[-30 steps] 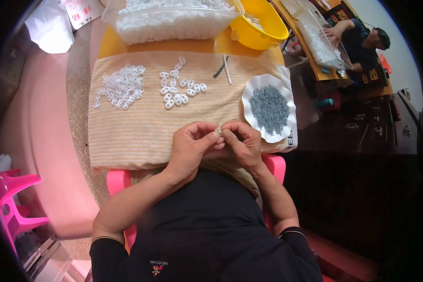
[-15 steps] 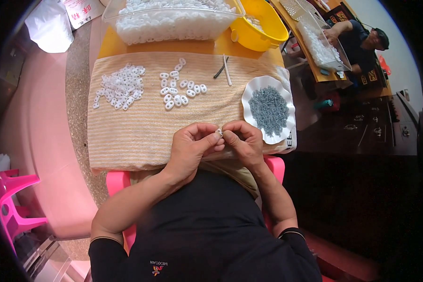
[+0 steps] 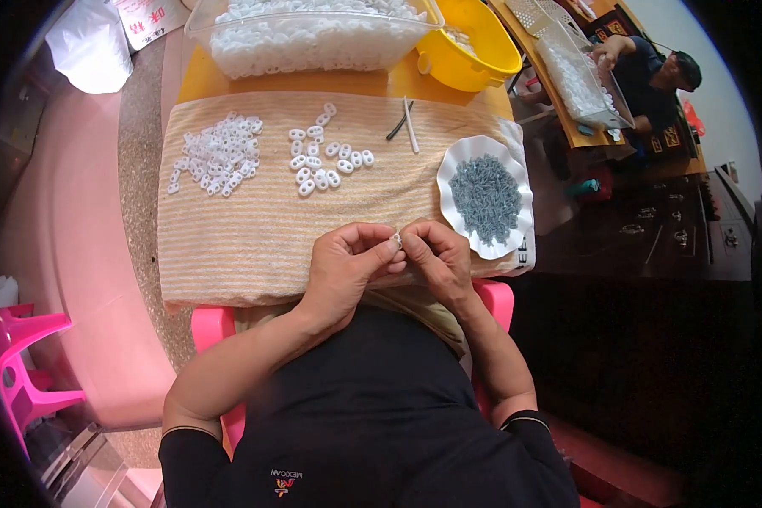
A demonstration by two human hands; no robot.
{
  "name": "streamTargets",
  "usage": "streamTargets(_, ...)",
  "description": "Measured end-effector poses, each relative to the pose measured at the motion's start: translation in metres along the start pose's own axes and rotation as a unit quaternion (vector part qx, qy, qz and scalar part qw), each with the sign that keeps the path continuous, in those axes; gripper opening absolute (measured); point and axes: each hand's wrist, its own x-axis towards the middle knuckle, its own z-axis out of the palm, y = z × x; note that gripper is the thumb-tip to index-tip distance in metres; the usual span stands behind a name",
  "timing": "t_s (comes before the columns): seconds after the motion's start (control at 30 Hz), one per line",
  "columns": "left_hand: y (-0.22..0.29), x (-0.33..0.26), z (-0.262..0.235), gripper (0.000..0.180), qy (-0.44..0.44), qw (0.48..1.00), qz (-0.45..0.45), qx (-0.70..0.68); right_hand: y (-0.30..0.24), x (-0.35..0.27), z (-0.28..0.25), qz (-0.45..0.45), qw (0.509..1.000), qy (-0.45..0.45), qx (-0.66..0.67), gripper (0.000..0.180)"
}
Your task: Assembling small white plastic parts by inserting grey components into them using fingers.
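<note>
Just above the near edge of the striped cloth [image 3: 229,254], my left hand [image 3: 345,262] pinches a small white plastic piece [image 3: 396,240] between thumb and forefinger. My right hand [image 3: 442,258] is closed too, thumb and forefinger pressed to the piece's right side; whether they also hold a smaller part is hidden. Ahead on the cloth lies a loose group of white two-holed oval pieces [image 3: 313,162]. A dense pile of smaller white pieces [image 3: 220,157] lies to their left. By my right hand stands a white wavy-edged dish [image 3: 449,182] full of tiny grey coil-like parts [image 3: 485,199].
At the back are a clear tub [image 3: 313,63] of white pieces and a yellow basin [image 3: 457,72]. A white stick [image 3: 411,125] and a dark stick [image 3: 396,131] cross on the cloth. A pink stool [image 3: 30,372] stands left. Another person [image 3: 652,80] works at a tub far right.
My hands stay almost in place, the right fingers shifting slightly at the white piece. The other person's hand has risen a little above their tub.
</note>
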Motion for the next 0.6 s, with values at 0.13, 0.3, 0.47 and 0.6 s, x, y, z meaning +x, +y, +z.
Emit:
streamTargets(0.13,-0.0038,0.0006,0.0015,0.016,0.009,0.999,0.026,0.024,-0.0014,-0.0007,0.0004,-0.009,1.000,-0.003,-0.015,0.018)
streamTargets(0.3,-0.0066,0.0007,0.0016,0.016,0.010,0.998,0.043,0.040,0.0059,0.0020,-0.0031,-0.026,0.999,-0.008,-0.037,0.018)
streamTargets(0.47,-0.0047,0.0003,0.0014,0.016,0.004,0.999,0.043,0.025,0.0030,0.0032,-0.0032,-0.001,1.000,-0.009,0.011,0.017)
streamTargets(0.6,-0.0033,0.0008,0.0008,0.015,-0.003,0.999,0.032,0.009,0.0000,0.0037,-0.0027,0.006,0.999,-0.009,0.053,0.018)
